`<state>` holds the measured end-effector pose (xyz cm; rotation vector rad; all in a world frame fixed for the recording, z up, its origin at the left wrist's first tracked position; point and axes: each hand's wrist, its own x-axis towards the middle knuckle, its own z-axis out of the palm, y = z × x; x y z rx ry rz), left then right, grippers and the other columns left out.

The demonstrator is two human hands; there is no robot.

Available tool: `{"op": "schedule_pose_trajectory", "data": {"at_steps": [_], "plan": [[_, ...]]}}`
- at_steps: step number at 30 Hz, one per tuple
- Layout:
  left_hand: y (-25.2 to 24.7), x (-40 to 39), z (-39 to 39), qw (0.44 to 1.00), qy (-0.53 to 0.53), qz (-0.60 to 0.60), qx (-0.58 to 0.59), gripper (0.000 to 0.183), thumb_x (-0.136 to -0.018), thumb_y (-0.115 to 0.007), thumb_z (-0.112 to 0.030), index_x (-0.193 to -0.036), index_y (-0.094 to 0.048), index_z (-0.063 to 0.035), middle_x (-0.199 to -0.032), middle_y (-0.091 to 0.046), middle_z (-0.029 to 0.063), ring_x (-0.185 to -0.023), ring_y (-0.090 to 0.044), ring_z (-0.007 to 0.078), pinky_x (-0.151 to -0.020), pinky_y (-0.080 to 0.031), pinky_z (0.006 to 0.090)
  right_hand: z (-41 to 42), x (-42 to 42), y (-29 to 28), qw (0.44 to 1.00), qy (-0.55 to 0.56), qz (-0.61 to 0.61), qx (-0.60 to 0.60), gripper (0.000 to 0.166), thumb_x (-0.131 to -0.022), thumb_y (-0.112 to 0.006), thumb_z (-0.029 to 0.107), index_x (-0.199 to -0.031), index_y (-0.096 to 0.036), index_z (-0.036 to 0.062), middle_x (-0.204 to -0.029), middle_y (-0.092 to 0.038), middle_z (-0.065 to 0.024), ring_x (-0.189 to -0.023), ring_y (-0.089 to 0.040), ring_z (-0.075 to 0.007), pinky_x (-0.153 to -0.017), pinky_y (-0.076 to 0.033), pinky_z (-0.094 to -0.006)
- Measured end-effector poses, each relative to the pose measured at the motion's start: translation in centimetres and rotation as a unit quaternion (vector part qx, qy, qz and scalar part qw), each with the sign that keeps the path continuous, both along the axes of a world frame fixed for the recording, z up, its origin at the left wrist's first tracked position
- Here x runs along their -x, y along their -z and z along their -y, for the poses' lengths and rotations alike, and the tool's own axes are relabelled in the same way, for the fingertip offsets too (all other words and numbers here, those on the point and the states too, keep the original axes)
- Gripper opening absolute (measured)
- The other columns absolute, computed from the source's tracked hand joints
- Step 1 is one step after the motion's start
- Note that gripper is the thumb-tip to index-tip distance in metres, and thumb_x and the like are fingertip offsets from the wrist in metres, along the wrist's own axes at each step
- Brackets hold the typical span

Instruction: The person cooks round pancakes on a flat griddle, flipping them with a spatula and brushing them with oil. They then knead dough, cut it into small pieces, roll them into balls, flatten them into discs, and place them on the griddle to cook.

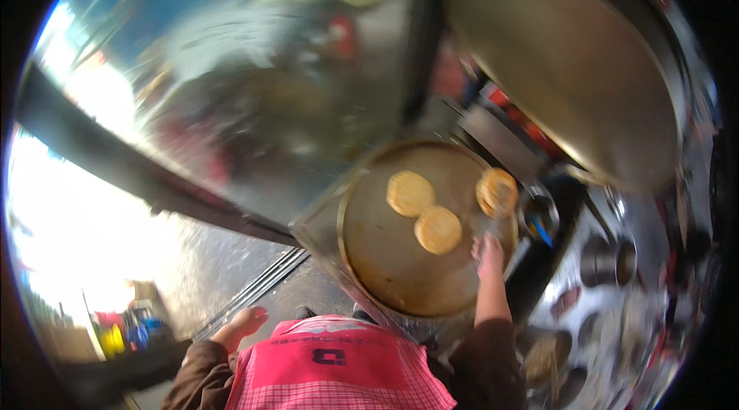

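Round golden flatbreads lie on a large round metal griddle (404,277). Two of them, the upper flatbread (410,193) and the lower flatbread (438,230), touch near the middle. A third flatbread (496,193) is at the griddle's right edge, with what looks like a blurred metal utensil over or against it. My right hand (488,253) is closed around that utensil's handle, just below the third flatbread; its exact kind is hard to tell. Away from the griddle, my left hand (248,320) hangs at the lower left with its fingers loosely curled, holding nothing that shows.
A small metal container (538,216) with a blue-handled thing stands right of the griddle. Above it is a large round metal lid or pan (577,63). Several metal pots (606,260) stand at the right. A dark post (430,34) rises behind the griddle.
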<state>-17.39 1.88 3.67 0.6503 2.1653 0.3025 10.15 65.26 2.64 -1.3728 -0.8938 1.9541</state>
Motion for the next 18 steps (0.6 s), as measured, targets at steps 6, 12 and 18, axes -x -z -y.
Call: {"op": "schedule_pose_trajectory", "data": {"at_steps": [6, 12, 18], "plan": [[-1.8, -1.9, 1.2, 0.993, -0.093, 0.031, 0.073, 0.040, -0.085, -0.057, -0.040, -0.113, -0.062, -0.0119, -0.103, -0.066, 0.0140, -0.095, -0.062, 0.0325, -0.082, -0.049, 0.0409, 2.7, 2.8, -5.3, 0.984, -0.110, 0.017, -0.139, 0.016, -0.096, -0.048, 0.024, -0.096, -0.050, 0.0082, -0.080, -0.055, -0.0035, -0.055, -0.049, -0.0100, -0.045, -0.040, -0.0244], [0.4, -3.6, 7.1, 0.992, -0.114, 0.038, 0.042, 0.040, -0.087, -0.054, -0.039, -0.114, -0.061, -0.0113, -0.106, -0.065, 0.0148, -0.099, -0.061, 0.0337, -0.086, -0.047, 0.0414, 11.3, 6.4, -10.6, 0.922, -0.378, 0.003, -0.085, 0.018, -0.097, -0.048, 0.024, -0.092, -0.050, 0.0067, -0.074, -0.056, -0.0055, -0.054, -0.051, -0.0114, -0.046, -0.041, -0.0239], [1.3, 0.4, 12.6, 0.992, -0.103, 0.064, 0.030, 0.039, -0.087, -0.051, -0.039, -0.112, -0.061, -0.0114, -0.103, -0.065, 0.0181, -0.097, -0.061, 0.0356, -0.084, -0.047, 0.0439, 23.2, 14.5, -10.9, 0.776, -0.630, 0.017, 0.008, 0.018, -0.095, -0.049, 0.021, -0.094, -0.055, 0.0048, -0.072, -0.057, -0.0048, -0.055, -0.051, -0.0117, -0.051, -0.043, -0.0238]]}}
